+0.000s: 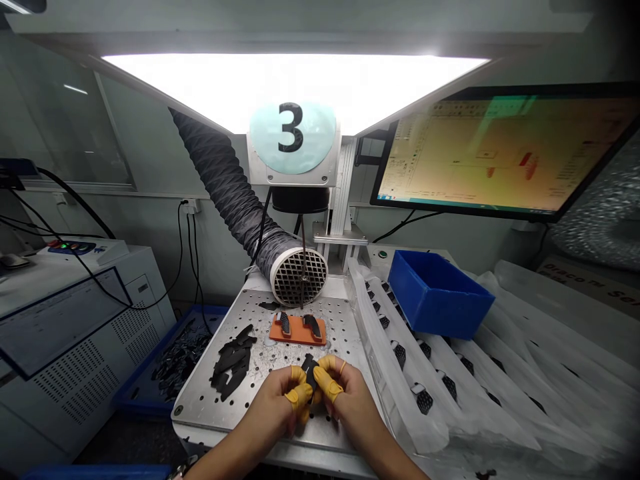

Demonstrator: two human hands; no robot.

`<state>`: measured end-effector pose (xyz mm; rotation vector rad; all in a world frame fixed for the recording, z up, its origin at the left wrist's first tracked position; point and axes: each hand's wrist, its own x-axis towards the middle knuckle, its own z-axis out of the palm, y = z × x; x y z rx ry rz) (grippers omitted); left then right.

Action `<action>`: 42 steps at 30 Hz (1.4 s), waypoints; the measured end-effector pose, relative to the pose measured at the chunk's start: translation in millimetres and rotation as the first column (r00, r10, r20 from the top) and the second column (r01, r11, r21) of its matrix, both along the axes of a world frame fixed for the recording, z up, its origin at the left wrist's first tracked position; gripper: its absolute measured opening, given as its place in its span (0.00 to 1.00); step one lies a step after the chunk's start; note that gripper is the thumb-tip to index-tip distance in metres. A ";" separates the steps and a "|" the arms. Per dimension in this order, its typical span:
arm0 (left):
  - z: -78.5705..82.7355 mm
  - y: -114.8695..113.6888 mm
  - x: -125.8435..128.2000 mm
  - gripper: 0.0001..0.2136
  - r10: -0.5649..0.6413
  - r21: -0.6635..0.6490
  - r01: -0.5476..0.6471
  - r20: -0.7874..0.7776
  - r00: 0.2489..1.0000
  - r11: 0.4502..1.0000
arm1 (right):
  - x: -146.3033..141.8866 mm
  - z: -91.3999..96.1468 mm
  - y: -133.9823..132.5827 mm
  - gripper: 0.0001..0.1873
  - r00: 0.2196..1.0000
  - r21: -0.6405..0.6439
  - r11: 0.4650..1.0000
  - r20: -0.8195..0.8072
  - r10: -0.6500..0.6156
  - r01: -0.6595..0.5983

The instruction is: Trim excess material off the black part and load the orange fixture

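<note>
Both my hands meet over the front of the perforated metal plate [273, 373], with yellow finger cots on the fingertips. Between them is a small flat black piece [311, 373]; its exact kind I cannot make out. My left hand [277, 398] pinches its left side, and my right hand [347, 390] pinches its right side. Just beyond the hands sits an orange block [299, 331] bearing two dark curved parts, the left one [283, 323] with a mesh-like face and the right one [313, 325]. A pile of thin black pieces [233, 363] lies left of my hands.
A vent hose [225, 180] ends in a grille behind the block, below a machine head [295, 150] marked 3. At right, a blue bin [440, 293] stands on white trays [400, 393] holding several black parts. A floor-level blue crate [145, 393] holds dark scraps. A monitor [505, 153] hangs right.
</note>
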<state>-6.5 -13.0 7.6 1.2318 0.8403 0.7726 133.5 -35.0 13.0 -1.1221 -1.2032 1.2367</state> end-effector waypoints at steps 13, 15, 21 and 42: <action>-1.6 1.6 -0.4 0.13 -0.008 0.004 0.008 -0.007 1.000 1.000 | 0.6 -1.2 -0.6 0.16 1.000 -0.006 1.000 0.000 -0.005 0.005; -2.3 1.2 -0.7 0.13 -0.010 0.005 0.010 -0.004 1.000 1.000 | 0.3 -1.5 -0.7 0.16 1.000 -0.007 1.000 -0.003 -0.006 0.006; -0.7 -0.3 -1.0 0.12 -0.009 0.004 0.009 -0.010 1.000 1.000 | 0.1 -0.5 -0.2 0.16 1.000 -0.004 1.000 0.007 -0.010 0.010; 3.1 0.0 0.5 0.14 0.006 -0.003 -0.006 -0.012 1.000 1.000 | 0.8 -1.6 -0.3 0.16 1.000 -0.003 1.000 0.011 -0.007 0.007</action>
